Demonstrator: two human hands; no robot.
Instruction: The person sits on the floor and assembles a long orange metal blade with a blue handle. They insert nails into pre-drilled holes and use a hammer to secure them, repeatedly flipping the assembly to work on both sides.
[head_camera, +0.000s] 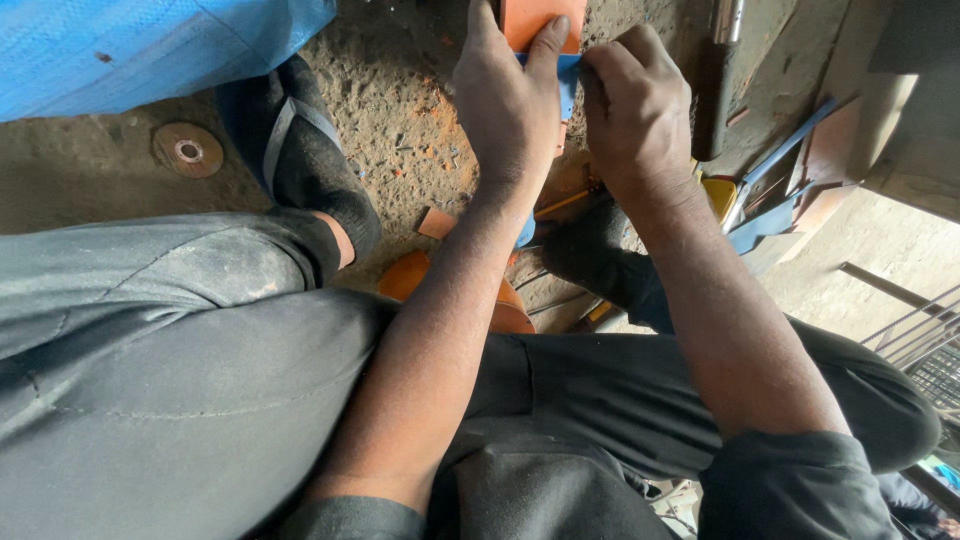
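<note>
Likely stiff, light, brittle: orange tile piece (527, 18) pressed flat under left hand (505, 105); right hand (632, 110) pinching blue tool (567, 78) just beside; best gripped at edges.

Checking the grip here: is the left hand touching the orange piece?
Touching. The head view shows the left hand with its thumb lying flat across the lower edge of the orange piece, no gap visible.

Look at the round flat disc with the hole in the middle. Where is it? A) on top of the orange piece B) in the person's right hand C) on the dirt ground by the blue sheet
C: the round flat disc lies on the dirt ground just below the blue plastic sheet, far from both hands.
</note>
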